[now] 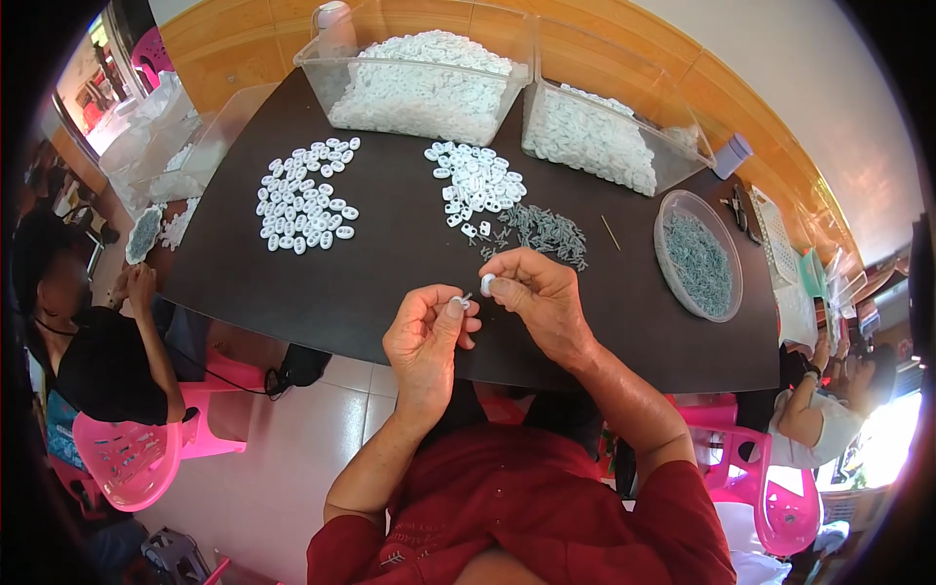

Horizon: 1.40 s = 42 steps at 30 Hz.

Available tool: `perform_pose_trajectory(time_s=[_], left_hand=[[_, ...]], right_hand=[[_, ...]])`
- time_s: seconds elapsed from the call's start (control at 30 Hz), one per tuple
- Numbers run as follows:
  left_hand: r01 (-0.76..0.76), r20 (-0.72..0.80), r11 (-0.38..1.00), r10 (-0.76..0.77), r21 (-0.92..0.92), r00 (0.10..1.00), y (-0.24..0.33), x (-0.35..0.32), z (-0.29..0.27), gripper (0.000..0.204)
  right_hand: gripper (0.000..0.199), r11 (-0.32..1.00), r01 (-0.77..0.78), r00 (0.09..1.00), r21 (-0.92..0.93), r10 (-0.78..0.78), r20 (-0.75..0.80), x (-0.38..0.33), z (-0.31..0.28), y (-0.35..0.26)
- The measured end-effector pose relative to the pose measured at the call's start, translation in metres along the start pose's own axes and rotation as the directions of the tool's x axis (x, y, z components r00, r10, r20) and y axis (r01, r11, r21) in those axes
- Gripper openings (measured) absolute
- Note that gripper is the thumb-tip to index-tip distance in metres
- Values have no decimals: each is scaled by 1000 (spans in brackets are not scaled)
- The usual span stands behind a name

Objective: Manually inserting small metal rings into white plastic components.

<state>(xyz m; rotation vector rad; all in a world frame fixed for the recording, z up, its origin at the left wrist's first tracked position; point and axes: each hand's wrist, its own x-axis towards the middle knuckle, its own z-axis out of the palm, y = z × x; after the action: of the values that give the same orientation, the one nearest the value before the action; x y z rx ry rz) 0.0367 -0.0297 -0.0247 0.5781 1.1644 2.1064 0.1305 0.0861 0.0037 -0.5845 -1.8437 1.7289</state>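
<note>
Hands close together above the near edge of the table (pixel 322 292), probably for steadiness with such small parts. In the left hand (pixel 427 336), thumb and forefinger nearly closed, pinching a small piece (pixel 460 302), pale with some grey showing; other fingers curled loosely behind, apparently as support. In the right hand (pixel 541 302), thumb and forefinger closed on a white oval (pixel 487 285), just beside the left fingertips, likely to keep both parts in plain sight; too small to tell whether touching. Straight ahead, a heap of ovals (pixel 480 177) beside loose grey pins (pixel 546 232), presumably for short reaches. To the left, a spread of ovals (pixel 304 200), mostly flat, perhaps for keeping apart from the heap. At the back, left bin (pixel 320 74) and right bin (pixel 684 148), full of white pieces, likely bulk supply; to the right, past a thin stick (pixel 610 232), a tub (pixel 721 315) of grey pins
</note>
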Motion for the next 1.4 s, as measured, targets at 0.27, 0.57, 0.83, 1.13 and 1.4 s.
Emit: perform_pose_trajectory(time_s=[0.27,0.57,0.83,1.13,1.4], left_hand=[[-23,34,997,21,77,999,5,0,-5,17],[42,8,994,-43,104,999,4,0,-5,18],[25,-18,996,-24,86,1000,3,1,-6,19],[-30,-29,993,34,118,999,-1,-1,-5,22],[-57,-54,994,63,95,997,-7,-3,-5,22]], right_hand=[[12,997,-78,992,7,77,95,7,-3,-1],[13,993,-98,995,66,96,25,10,1,5],[15,998,-8,1000,-61,8,3,10,7,4],[13,993,27,999,-113,-28,-14,8,13,6],[13,975,110,993,-195,-115,-15,6,16,9]])
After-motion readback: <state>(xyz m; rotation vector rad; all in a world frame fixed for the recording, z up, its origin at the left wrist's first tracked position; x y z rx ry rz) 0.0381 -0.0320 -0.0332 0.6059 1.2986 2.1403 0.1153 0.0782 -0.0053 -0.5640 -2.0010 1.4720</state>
